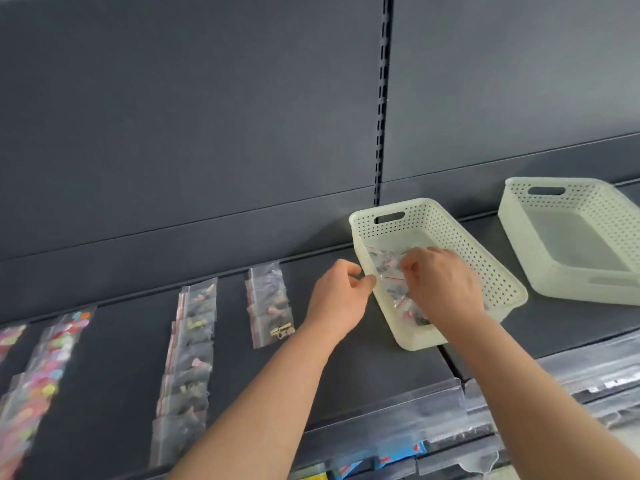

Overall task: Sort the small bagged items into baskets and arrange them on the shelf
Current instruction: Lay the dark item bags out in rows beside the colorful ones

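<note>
A cream perforated basket sits on the dark shelf, right of centre. Several small clear zip bags with red seal lines lie inside it. My right hand reaches into the basket, and its fingertips pinch one of those bags. My left hand is at the basket's left wall, thumb and fingers closed on the rim. Left of the basket, more bags lie in rows on the shelf: a short row, a long row, and rows with colourful contents at the far left.
A second cream basket stands at the far right with nothing visible inside. The shelf's dark back panel rises behind, with a slotted upright. Clear label strips run along the shelf's front edge, and more stock shows below.
</note>
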A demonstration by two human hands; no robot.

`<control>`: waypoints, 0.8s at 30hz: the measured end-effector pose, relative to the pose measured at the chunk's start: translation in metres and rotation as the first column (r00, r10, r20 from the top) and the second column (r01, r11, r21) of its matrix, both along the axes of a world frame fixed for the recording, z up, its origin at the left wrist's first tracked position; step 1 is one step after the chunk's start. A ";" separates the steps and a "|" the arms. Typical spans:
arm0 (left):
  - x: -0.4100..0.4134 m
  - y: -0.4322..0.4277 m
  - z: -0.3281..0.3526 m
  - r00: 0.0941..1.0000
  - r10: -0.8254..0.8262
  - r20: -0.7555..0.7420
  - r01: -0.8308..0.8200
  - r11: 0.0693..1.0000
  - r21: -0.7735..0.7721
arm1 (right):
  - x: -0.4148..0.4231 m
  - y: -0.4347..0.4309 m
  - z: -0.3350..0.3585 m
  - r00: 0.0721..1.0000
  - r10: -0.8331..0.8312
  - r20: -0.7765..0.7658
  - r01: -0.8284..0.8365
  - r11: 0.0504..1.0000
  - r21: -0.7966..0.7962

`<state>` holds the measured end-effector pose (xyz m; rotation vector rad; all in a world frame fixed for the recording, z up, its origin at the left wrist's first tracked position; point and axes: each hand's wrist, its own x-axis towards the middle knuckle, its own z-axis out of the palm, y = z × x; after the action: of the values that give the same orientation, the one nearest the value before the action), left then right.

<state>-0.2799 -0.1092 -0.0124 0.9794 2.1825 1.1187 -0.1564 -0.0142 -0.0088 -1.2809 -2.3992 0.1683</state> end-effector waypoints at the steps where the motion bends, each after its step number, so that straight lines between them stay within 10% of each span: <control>1: 0.006 0.006 0.000 1.000 -0.007 -0.014 0.007 1.000 -0.008 | 0.009 0.008 0.000 0.999 -0.016 0.031 0.017 0.999 -0.033; 17: 0.044 0.051 0.004 0.998 0.002 0.058 -0.001 1.000 -0.018 | 0.013 0.075 -0.022 0.954 0.115 0.278 -0.039 0.963 -0.265; 24: 0.045 0.050 0.006 0.997 0.015 0.079 -0.013 1.000 -0.017 | 0.015 0.081 -0.026 0.993 0.079 0.093 -0.043 0.938 -0.345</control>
<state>-0.2352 -0.0589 -0.0064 0.8986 2.1349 1.1253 -0.1419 0.0666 -0.0349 -1.3925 -2.5823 0.5730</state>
